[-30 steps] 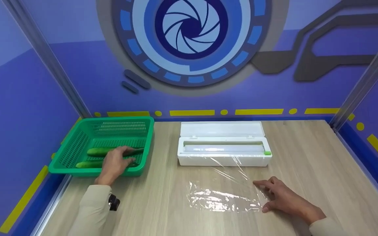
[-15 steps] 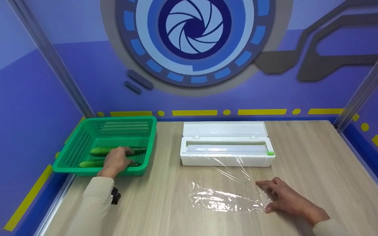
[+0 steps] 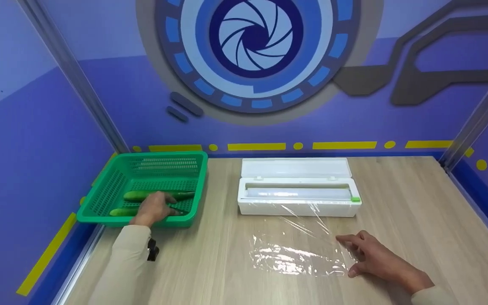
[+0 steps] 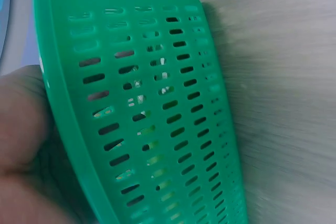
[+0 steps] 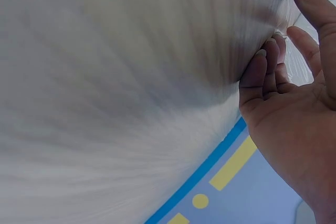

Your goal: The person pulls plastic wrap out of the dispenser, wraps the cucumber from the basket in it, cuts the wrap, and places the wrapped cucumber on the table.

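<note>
Two green cucumbers, a farther one (image 3: pixel 136 195) and a nearer one (image 3: pixel 121 212), lie in the green basket (image 3: pixel 84 219) at the left. My left hand (image 3: pixel 154 208) reaches over its front rim and grips the nearer cucumber around its middle, hiding part of it. In the left wrist view the basket wall (image 4: pixel 173 108) screens off the fingers. A sheet of clear cling film (image 3: pixel 288 258) lies pulled out on the table. At its right edge my right hand (image 3: pixel 373 256) rests with thumb and forefinger spread apart, fingertips touching film and tabletop.
The white cling film dispenser (image 3: pixel 299 208) stands at the back middle, lid (image 3: pixel 297 168) raised, with the film running out over its front. A green slider (image 3: pixel 355 199) sits at its right end. Blue printed walls (image 3: pixel 269 131) bound the wooden table (image 3: pixel 210 262).
The whole head view has shifted to the right. My left hand has sunk slightly lower over the nearer cucumber. The right hand and the film keep their places.
</note>
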Demonstrator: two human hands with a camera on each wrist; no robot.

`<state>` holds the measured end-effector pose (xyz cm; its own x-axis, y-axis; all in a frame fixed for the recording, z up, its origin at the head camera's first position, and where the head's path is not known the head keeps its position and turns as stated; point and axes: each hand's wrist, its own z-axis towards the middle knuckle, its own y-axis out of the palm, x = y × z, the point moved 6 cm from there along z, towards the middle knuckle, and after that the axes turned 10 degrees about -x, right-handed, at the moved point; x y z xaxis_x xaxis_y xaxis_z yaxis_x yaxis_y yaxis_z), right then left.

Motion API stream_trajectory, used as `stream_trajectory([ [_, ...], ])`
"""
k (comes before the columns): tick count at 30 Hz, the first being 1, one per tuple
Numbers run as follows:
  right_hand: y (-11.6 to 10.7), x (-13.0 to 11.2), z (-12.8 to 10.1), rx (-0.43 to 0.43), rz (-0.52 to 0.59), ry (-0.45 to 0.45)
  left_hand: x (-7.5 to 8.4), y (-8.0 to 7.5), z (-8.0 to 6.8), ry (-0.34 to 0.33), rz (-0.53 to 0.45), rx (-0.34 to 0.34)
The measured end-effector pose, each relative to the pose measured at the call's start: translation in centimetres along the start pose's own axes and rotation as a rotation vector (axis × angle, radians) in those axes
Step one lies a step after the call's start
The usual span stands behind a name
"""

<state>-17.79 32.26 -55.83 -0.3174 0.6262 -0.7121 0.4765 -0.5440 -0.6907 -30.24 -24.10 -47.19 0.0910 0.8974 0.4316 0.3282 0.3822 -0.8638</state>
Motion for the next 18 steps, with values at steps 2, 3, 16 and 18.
stream_trajectory([
  [2,0.0,0.0,-0.1,0.000,-0.003,0.002,-0.1,0.1,0.0,-0.007,-0.006,-0.010],
  [3,0.0,0.0,-0.1,-0.001,-0.001,0.003,-0.2,0.1,0.0,-0.014,-0.010,-0.016],
  [16,0.0,-0.1,0.0,-0.006,0.000,0.021,-1.2,0.1,1.0,-0.086,-0.010,-0.125],
  [18,0.0,0.0,-0.1,-0.010,0.006,0.027,-1.2,0.1,1.3,-0.094,0.008,-0.137],
])
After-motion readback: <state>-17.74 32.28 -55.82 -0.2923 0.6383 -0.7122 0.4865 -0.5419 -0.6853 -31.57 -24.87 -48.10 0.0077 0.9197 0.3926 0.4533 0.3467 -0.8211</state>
